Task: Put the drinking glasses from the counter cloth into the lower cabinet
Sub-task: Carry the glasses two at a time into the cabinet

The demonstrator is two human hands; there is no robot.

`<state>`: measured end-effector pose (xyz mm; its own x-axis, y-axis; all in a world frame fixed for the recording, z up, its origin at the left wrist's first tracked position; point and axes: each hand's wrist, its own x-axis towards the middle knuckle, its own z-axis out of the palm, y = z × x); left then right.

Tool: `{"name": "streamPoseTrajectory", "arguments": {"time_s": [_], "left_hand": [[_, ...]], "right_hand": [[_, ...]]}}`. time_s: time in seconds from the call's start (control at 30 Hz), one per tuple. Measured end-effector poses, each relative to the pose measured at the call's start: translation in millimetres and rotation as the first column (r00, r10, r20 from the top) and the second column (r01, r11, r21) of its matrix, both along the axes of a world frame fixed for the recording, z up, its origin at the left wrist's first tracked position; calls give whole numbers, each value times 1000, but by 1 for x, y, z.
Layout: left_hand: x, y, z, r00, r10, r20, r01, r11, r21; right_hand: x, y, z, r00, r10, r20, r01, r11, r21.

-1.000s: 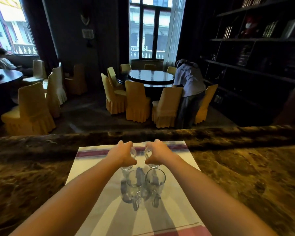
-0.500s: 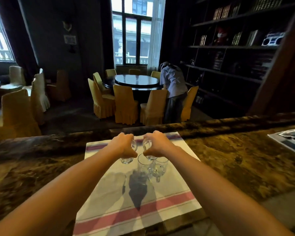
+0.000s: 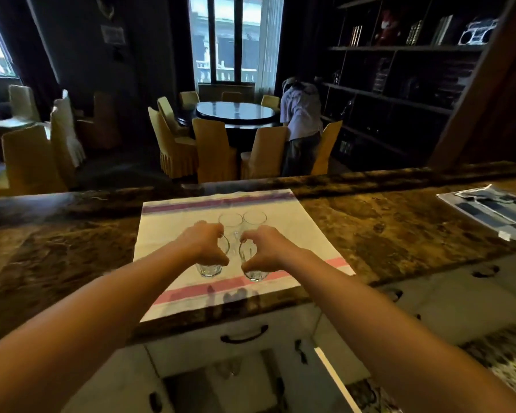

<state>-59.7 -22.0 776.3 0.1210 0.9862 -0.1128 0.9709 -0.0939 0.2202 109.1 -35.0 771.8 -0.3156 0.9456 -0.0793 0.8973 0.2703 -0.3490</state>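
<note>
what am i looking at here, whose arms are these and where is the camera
There is no machine here: these are a person's two bare arms. The single picture comes from a wide-angle camera worn on that person's head. It looks forward and down, so the arms reach in from the bottom edge.

The left hand grips the left glass and the right hand grips the right glass. Both are over the near part of a striped cloth lying on a brown stone counter. Two more glasses stand on the cloth just beyond the hands. Pale cabinet fronts show below the counter. Behind it is a dining room with a round table.
</note>
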Motion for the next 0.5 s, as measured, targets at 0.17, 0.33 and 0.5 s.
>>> {"name": "streamPoseTrajectory", "arguments": {"time_s": [0.17,0.33,0.5], "left_hand": [[35,-56,-27,1000,-18,-19,17,999,-45],[60,-108,-69,996,-74,39,78,991,-108],[76,-134,-117,996,-93,8,93,973,-211]], "right_hand": [[41,-53,-32,999,2,-40,-7,993,-120],[68,-97,-79,999,-17,-43,8,979,-203],[82,-119,-133,997,-63,-38,50,963,-263]]}}
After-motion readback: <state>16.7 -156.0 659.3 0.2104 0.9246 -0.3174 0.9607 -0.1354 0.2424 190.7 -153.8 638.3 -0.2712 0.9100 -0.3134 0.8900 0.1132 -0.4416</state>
